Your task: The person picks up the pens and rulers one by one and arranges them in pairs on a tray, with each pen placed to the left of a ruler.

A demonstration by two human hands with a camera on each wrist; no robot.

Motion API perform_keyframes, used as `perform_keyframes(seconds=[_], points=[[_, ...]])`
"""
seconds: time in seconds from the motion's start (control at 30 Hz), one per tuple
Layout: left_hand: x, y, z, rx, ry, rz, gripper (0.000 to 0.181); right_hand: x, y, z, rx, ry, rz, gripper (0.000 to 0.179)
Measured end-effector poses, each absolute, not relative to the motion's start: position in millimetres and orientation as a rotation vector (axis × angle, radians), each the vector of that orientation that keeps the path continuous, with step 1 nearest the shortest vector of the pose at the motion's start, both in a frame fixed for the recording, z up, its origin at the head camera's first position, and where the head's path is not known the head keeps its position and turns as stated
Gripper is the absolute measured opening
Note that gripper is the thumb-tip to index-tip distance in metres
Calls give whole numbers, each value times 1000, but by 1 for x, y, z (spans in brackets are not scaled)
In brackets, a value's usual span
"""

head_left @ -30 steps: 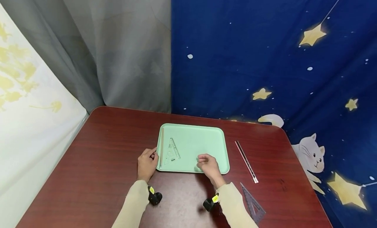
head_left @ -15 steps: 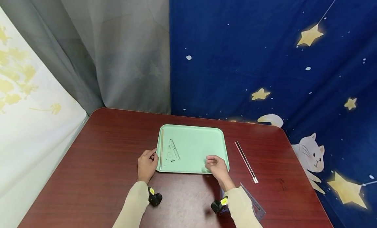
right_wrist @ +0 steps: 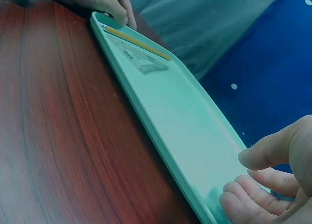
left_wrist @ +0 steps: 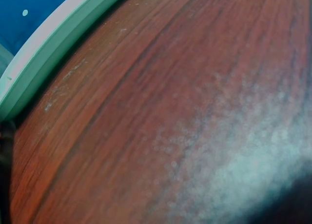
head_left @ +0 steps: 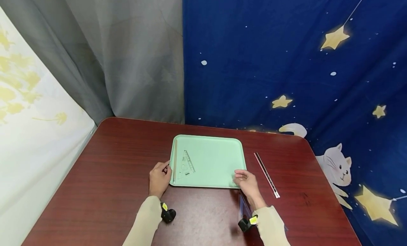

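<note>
A mint-green tray [head_left: 213, 161] lies on the table. Along its left side are a pencil [head_left: 175, 161] and a clear triangular ruler [head_left: 186, 165]. My left hand [head_left: 159, 179] is at the tray's left rim, fingers curled, appearing to pinch the edge; the right wrist view shows this hand [right_wrist: 105, 3] at the far end. Over the tray's front right corner hovers my right hand [head_left: 247, 182], holding nothing. Its fingers are loosely bent, with thumb and fingertips apart in the right wrist view. Part of a purple triangular ruler [head_left: 243, 207] shows beneath the right forearm.
Right of the tray lie thin, straight dark and pale strips [head_left: 266, 175], close together on the reddish-brown table [head_left: 127, 147]. Grey curtain [head_left: 143, 62] and a blue star-patterned cloth [head_left: 222, 80] hang behind the table.
My right hand has moved right across the tray to its right corner, and its forearm now covers most of the purple triangular ruler. The left hand stays at the tray's left rim.
</note>
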State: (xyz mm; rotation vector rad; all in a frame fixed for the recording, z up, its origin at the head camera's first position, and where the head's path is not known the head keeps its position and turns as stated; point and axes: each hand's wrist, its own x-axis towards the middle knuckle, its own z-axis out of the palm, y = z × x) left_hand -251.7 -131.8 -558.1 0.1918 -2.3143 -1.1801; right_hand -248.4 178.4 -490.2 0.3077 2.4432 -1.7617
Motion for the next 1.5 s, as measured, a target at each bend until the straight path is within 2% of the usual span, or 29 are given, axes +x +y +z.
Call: perform_keyframes(seconds=[0.73, 1.5], points=[[-252, -127, -565, 199, -2322, -1196, 25, -245, 242, -480, 424, 2507, -1650, 38], [-251, -130, -559, 195, -2331, -1173, 24, -245, 298, -490, 593, 2516, -1587, 42]])
